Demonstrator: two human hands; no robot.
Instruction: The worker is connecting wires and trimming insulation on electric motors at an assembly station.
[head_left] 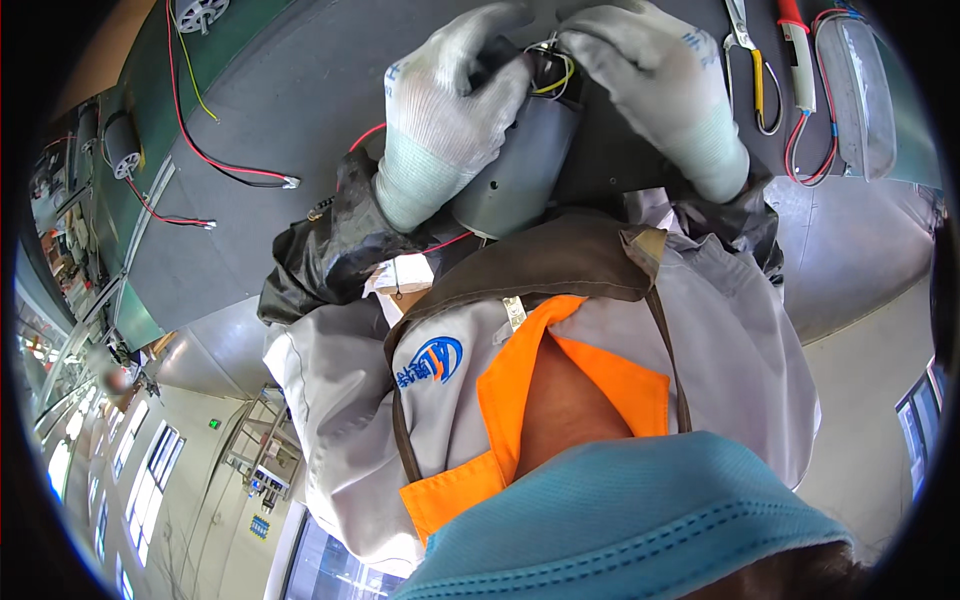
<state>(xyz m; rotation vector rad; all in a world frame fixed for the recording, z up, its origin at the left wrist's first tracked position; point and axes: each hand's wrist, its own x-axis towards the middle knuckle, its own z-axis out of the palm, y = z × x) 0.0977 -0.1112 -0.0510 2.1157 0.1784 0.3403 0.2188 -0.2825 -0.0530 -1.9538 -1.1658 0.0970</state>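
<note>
A grey cylindrical motor (520,170) lies tilted on the dark bench in front of me, its lower end close to my apron. At its far end, yellow-green, white and dark wires (556,80) come out in a small bundle. My left hand (455,105), in a white knit glove with dark fingertips, is closed beside that end, thumb against the bundle; what it pinches is partly hidden. From the other side my gloved right hand (655,85) has its fingers closed on the wires. A red lead (368,137) shows beside my left wrist.
Scissors (742,40) with yellow on the handle, a red-and-white corded hand tool (797,60) and a clear plastic tray (862,100) lie at right. At left are another motor (122,150) and red-black leads (235,172) ending in white connectors. The bench's near edge curves along my body.
</note>
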